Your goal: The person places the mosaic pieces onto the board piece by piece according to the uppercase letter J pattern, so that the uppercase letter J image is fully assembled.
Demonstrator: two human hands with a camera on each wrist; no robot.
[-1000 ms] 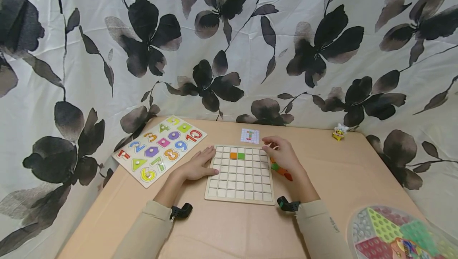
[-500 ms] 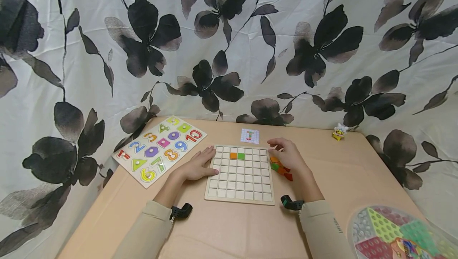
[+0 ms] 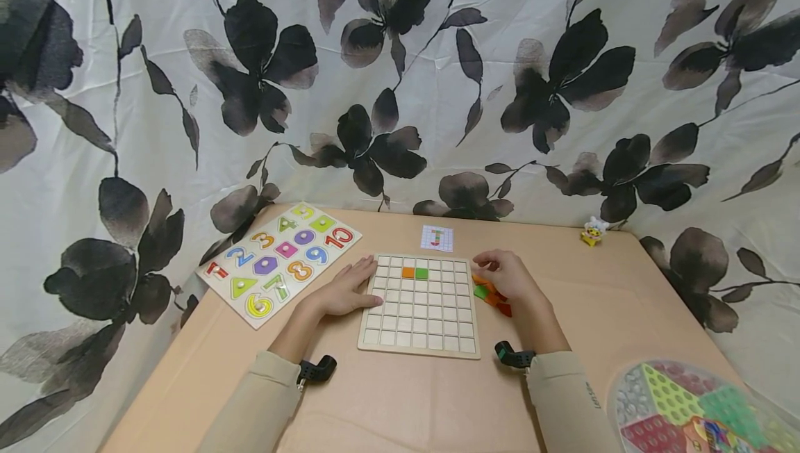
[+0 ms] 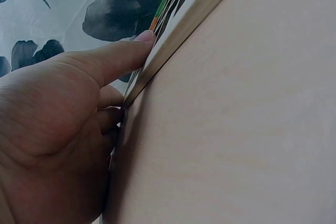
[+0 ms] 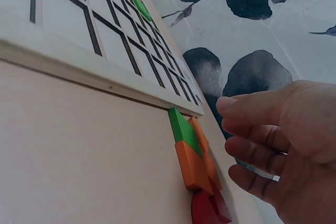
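A wooden grid board [image 3: 415, 321] lies in mid-table, with an orange square [image 3: 407, 272] and a green square [image 3: 421, 273] side by side in one of its upper rows. My left hand [image 3: 344, 292] rests at its left edge, the thumb [image 4: 128, 53] on top and the other fingers along the side. Past the right edge, my right hand [image 3: 511, 278] hovers over small coloured pieces, fingers loosely bent, nothing visible between them. Below that hand in the right wrist view are a green piece [image 5: 184, 132], an orange piece [image 5: 193, 169] and dark red ones [image 5: 207, 208], clustered by the board's corner.
Behind the board lies a small gridded card [image 3: 437, 238] with a coloured J-like figure. A number and shape puzzle board [image 3: 253, 276] is at the left. A bee-like toy figure [image 3: 592, 231] stands back right; a clear tub [image 3: 625, 411] of colourful things sits front right.
My right hand has shifted right, off the board's right edge and over the loose pieces. The left hand and the two squares in the grid stay where they were.
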